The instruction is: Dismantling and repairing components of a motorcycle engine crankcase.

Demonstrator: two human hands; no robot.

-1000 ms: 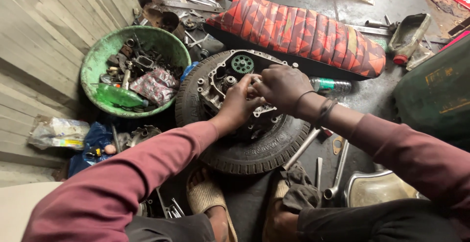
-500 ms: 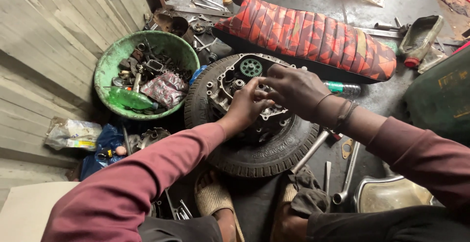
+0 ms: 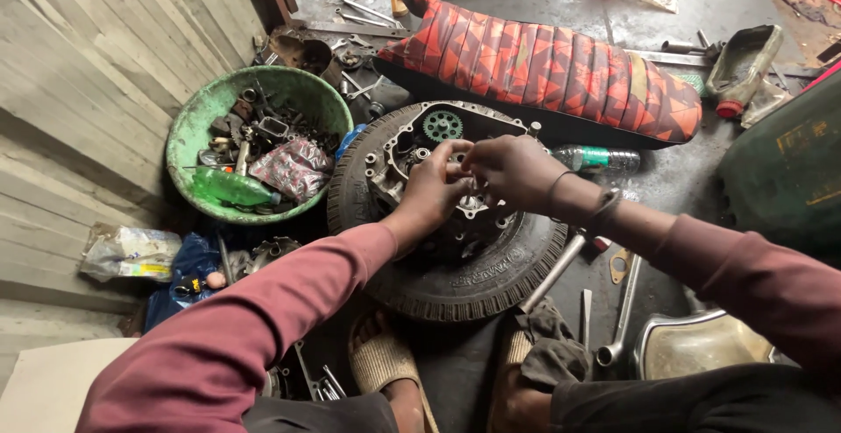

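Both hands [image 3: 477, 179] (fingertips together) work engine casing [image 3: 438, 175].

Two hands, left hand [image 3: 435, 190] and right hand [image 3: 511, 168], meet over one engine casing [image 3: 420, 148] lying in one tyre [image 3: 477, 280]. One green basin [image 3: 188, 148], one patterned seat [image 3: 561, 70], one plastic bottle [image 3: 596, 158], two sandalled feet.

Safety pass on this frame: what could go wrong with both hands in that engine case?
1. The left hand and right hand meet, bare, over the engine case near the toothed gear; an edge or a tooth could nick a finger.
2. The case rests on a tyre, not a bench, so it may rock under force.
3. Spanners lie on the floor by the sandalled feet; a shifting foot could land on one.
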